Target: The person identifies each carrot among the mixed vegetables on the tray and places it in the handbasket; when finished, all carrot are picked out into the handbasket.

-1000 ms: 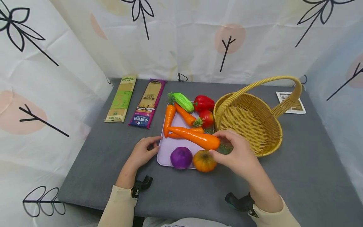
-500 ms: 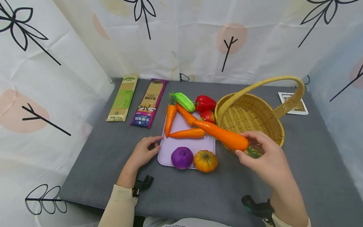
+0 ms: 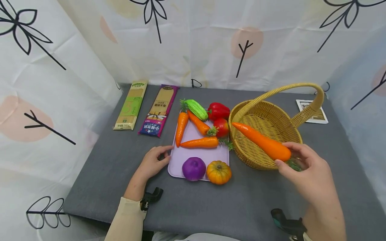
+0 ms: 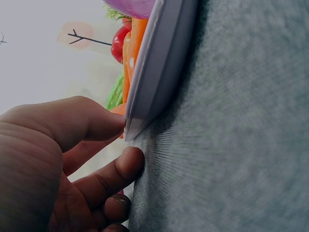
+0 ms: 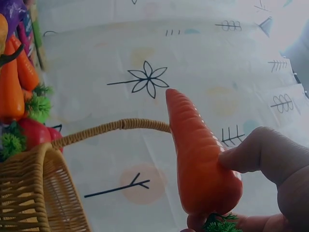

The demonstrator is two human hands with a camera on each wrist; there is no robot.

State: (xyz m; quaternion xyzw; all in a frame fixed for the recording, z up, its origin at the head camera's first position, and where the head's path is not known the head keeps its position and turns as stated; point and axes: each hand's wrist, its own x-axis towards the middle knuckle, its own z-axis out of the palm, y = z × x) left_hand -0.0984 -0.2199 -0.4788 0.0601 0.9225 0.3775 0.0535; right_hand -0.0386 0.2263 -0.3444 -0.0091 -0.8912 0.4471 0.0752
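Observation:
In the head view my right hand [image 3: 312,174] pinches a large orange carrot [image 3: 265,142] near its leafy end. The carrot overlaps the front of the yellow wicker basket [image 3: 297,147], its thin tip pointing up and left. Thumb and fingers sit on either side of the carrot [image 5: 200,164] in the right wrist view. My left hand [image 3: 155,162] touches the left edge of the lilac tray [image 3: 178,170], thumb and forefinger at the rim. On the tray lie three carrots [image 3: 200,143], a purple round vegetable [image 3: 194,169] and a small orange pumpkin [image 3: 218,172].
At the tray's back are a green ridged vegetable [image 3: 196,109], a red pepper [image 3: 218,111] and a round red one [image 3: 221,128]. Two noodle packs [image 3: 131,105] lie back left. A white-framed card [image 3: 316,115] lies behind the basket's right side, whose tall handle [image 3: 289,87] arches up.
My right hand has carried the large carrot rightward from over the tray to over the basket's front. The left hand has stayed at the tray's edge.

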